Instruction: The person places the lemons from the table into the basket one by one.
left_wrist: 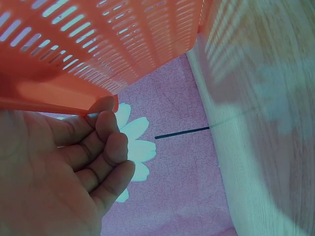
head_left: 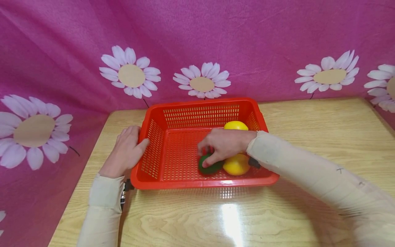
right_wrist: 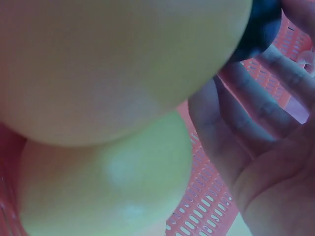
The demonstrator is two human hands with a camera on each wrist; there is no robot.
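A red slotted plastic basket point(head_left: 182, 154) rests on the table. My left hand point(head_left: 126, 151) grips its left rim, the thumb over the edge. In the left wrist view, the fingers point(left_wrist: 115, 147) of that hand curl beneath the rim. Inside the basket, my right hand point(head_left: 223, 144) holds a dark green fruit point(head_left: 213, 168) between thumb and fingers; its exact kind is unclear. Two yellow lemons lie at the right end, the front lemon point(head_left: 236, 164) beside the green fruit and the back lemon point(head_left: 236, 125) partly behind my wrist. Both fill much of the right wrist view.
The light wooden table point(head_left: 185, 216) extends around the basket and carries a bright reflection in front. Behind and at the left hangs a magenta cloth point(head_left: 247, 41) with large white daisies, close to the basket's back side.
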